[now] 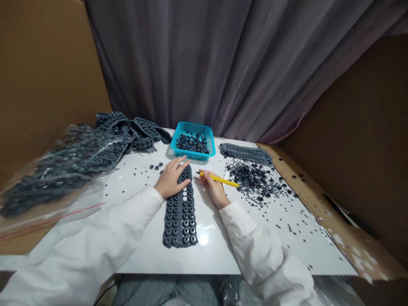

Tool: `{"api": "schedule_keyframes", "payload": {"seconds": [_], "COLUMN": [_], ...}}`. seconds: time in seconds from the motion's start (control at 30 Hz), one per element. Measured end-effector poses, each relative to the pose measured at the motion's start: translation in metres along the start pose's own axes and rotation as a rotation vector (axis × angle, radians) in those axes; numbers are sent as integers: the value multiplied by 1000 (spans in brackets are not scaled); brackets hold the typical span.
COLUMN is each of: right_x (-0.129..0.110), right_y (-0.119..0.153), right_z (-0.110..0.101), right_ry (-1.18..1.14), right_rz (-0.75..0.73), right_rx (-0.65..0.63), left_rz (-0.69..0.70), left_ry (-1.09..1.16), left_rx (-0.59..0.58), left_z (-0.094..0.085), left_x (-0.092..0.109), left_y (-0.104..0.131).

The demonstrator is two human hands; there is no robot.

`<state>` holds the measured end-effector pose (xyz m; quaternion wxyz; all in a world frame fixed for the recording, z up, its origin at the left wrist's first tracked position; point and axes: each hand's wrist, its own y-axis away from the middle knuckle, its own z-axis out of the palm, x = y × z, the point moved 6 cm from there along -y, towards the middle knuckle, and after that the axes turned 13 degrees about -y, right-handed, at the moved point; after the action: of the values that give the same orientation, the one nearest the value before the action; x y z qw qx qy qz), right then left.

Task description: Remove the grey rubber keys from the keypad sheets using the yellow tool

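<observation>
A dark rubber sheet [180, 221] with rows of round ring-shaped pieces lies lengthwise on the white table. A few white holes show in it near my left hand [172, 177], which rests on the sheet's upper part with its fingers spread. My right hand [214, 187] is just right of the sheet, its fingers closed round a yellow pen-like tool [225, 181]. The tool's dark tip points left toward the sheet, apart from it.
A blue basket [211, 148] holding small dark pieces stands behind the sheet. Right lie another sheet [247, 154] and a pile of dark bits [251, 176]. Left are a clear bag of pieces [73, 153] and stacked sheets [143, 129]. Cardboard and a curtain [197, 59] enclose the white table [143, 255].
</observation>
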<state>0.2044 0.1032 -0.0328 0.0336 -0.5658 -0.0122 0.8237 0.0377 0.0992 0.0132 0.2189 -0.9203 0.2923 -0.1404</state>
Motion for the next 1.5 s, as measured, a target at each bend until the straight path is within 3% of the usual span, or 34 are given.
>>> {"api": "schedule_keyframes", "payload": {"seconds": [0.13, 0.23, 0.83, 0.93, 1.07, 1.17, 1.5], "right_x": [-1, -1, -1, -2, -1, -1, -4], "right_y": [1, 0, -1, 0, -3, -4, -2], "right_z": [1, 0, 2, 1, -2, -2, -2], "right_ry": [0, -10, 35, 29, 13, 2, -29], "right_rz": [6, 0, -109, -118, -107, -85, -31], "right_rx": [-9, 2, 68, 85, 90, 81, 77], "left_rz": [200, 208, 250, 218, 132, 111, 159], "left_ry": [-15, -29, -10, -33, -22, 3, -57], "left_rx": [-334, -401, -404, -339, -178, -123, -205], "left_z": [21, 27, 33, 29, 9, -2, 8], "left_x": [13, 13, 17, 15, 10, 7, 4], "left_y": [8, 10, 11, 11, 6, 2, 3]}}
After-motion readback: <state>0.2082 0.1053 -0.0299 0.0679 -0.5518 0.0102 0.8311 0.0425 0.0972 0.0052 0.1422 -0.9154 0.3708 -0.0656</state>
